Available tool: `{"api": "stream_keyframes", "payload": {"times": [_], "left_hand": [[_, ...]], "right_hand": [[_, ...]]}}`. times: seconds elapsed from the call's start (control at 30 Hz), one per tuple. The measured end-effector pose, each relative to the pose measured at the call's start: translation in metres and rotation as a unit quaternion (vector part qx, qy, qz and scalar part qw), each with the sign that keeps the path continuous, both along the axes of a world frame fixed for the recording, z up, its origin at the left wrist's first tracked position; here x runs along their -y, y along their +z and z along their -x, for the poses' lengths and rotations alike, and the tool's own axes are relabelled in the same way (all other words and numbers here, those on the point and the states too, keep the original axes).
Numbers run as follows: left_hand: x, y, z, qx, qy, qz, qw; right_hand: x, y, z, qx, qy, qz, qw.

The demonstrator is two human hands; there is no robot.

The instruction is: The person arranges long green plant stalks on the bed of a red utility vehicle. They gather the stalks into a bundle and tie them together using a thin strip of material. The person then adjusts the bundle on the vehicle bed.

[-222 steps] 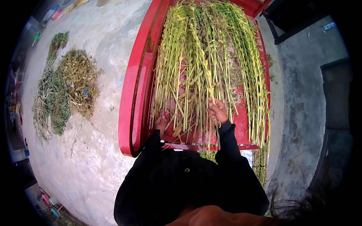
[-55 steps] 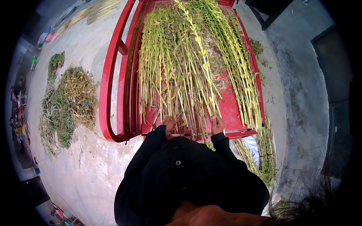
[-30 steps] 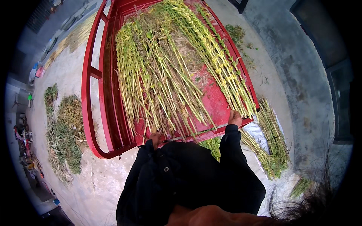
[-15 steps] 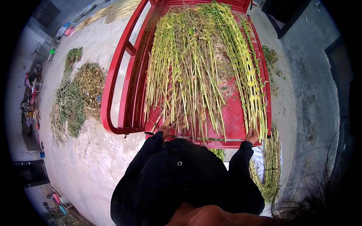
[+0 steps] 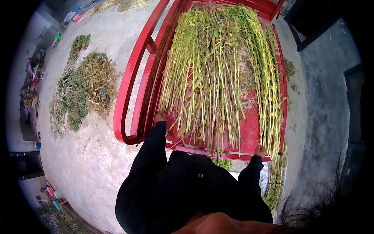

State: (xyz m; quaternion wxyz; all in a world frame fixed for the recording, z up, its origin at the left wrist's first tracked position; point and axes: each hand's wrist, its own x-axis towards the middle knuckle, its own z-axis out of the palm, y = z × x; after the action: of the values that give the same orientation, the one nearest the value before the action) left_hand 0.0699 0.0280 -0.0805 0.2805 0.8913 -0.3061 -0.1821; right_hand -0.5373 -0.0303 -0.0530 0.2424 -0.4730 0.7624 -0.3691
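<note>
Long cut plant stalks (image 5: pixel 210 82), yellow-green with leafy, podded tops, lie side by side in a red cart bed (image 5: pixel 249 128). Their bare butt ends point toward me. My left hand (image 5: pixel 160 117) is at the lower ends of the leftmost stalks, beside the cart's left side, its fingers small and partly hidden but seemingly closed on the ends. At the near right corner, my right hand (image 5: pixel 261 150) pinches the lower end of a stalk in the right-hand bundle (image 5: pixel 269 105). A strip of red bed shows between that bundle and the wider spread.
A red tubular side rail (image 5: pixel 126 85) rises along the cart's left. Heaps of dried plants (image 5: pixel 95 82) lie on the concrete floor (image 5: pixel 93 156) to the left. More stalks (image 5: pixel 276 183) stand near a white sheet at the right. A dark door frame (image 5: pixel 307 23) is at far right.
My left hand has moved from the cart's near edge forward and left to the leftmost stalk ends. My right hand stays by the right bundle. The whole view has shifted slightly.
</note>
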Motion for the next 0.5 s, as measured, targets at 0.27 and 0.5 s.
{"api": "stream_keyframes", "payload": {"times": [0.27, 0.5], "left_hand": [[0.070, -0.031, 0.001, -0.016, -0.041, -0.085, 0.995], [0.092, 0.003, -0.011, -0.466, 0.082, 0.023, 0.881]], "right_hand": [[-0.012, 0.040, -0.044, 0.059, 0.024, 0.007, 0.998], [-0.024, 0.031, -0.062, 0.099, 0.032, 0.033, 0.994]]}}
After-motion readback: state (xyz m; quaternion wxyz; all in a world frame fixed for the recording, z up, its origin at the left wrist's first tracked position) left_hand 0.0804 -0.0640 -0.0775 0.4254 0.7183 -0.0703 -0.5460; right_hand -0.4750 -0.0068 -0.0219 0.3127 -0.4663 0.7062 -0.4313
